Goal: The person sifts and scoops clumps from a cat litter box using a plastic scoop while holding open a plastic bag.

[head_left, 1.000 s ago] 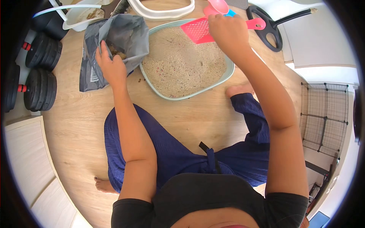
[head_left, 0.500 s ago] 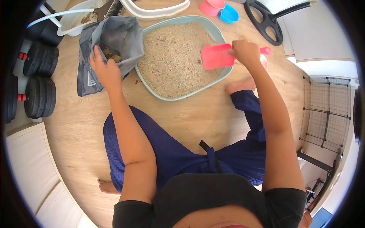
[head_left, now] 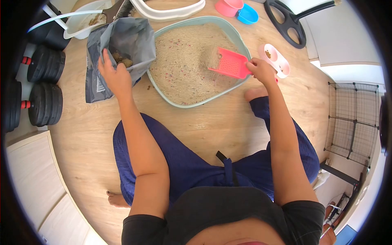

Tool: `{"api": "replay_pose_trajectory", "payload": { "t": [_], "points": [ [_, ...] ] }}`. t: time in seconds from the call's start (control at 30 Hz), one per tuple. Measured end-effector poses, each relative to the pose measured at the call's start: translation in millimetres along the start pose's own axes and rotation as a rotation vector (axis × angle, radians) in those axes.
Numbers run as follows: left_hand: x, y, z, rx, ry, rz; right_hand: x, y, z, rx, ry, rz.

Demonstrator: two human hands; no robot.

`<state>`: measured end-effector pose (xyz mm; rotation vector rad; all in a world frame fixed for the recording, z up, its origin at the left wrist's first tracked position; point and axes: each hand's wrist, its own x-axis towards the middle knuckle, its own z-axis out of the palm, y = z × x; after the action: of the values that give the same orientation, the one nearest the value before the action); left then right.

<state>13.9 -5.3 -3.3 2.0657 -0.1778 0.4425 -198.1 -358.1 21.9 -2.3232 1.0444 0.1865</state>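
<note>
Admittedly, print (head_left: 100, 85) on the grey bag (head_left: 141, 45) is unreadable.

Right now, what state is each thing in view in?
Grey plastic bag: open, brownish clumps inside
Left hand: fingers against the bag's opening
Pale green rounded plastic tray: open, mostly covered with tan granules
Pink perforated plastic scoop: held over the tray, granules blurred at its front
Right hand: closed on the scoop's handle
White double bowl with pink insides: brown pieces in one compartment
Blue plastic bowl: on the floor, contents unclear
</note>
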Motion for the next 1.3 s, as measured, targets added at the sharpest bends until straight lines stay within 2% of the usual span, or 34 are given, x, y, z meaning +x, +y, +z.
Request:
{"api": "replay_pose_trajectory", "payload": {
  "t": [0.07, 0.27, 0.37, 0.47, 0.7, 0.77, 0.87, 0.97, 1.17, 1.3],
  "points": [
    [0.4, 0.7, -0.1, 0.005, -0.002, -0.003, 4.1, 0.3, -1.1, -0.014, 0.047, -0.078],
    [0.1, 0.3, 1.0, -0.031, -0.002, -0.010, 11.8, -11.0, -4.3, 0.056, 0.154, -0.121],
    [0.8, -0.6, 1.6, -0.019, 0.000, -0.010, 10.1, -15.4, -2.1, 0.077, 0.095, -0.161],
    [0.8, -0.1, 1.7, -0.020, -0.002, -0.014, 13.8, -17.6, -5.2, 0.040, 0.172, -0.110],
    [0.6, 0.5, 1.0, -0.018, -0.007, -0.011, 10.5, -18.2, 0.0, -0.023, 0.158, -0.114],
    [0.3, 0.2, 1.7, -0.017, -0.007, -0.009, 12.1, -21.1, 1.4, -0.057, 0.262, -0.141],
    [1.0, 0.4, 0.5, 0.009, -0.005, -0.005, 8.3, -30.3, 4.1, -0.210, 0.270, -0.185],
    [-0.5, 0.8, 0.7, 0.033, -0.001, -0.019, 3.3, -44.6, 2.6, -0.125, 0.371, -0.178],
    [0.4, 2.7, -0.8, 0.024, -0.005, -0.015, -1.9, -64.4, 12.8, -0.187, 0.532, -0.288],
    [0.6, 1.7, -0.9, 0.052, -0.013, -0.008, -5.2, -78.5, 20.9, -0.180, 0.534, -0.304]
  ]
}}
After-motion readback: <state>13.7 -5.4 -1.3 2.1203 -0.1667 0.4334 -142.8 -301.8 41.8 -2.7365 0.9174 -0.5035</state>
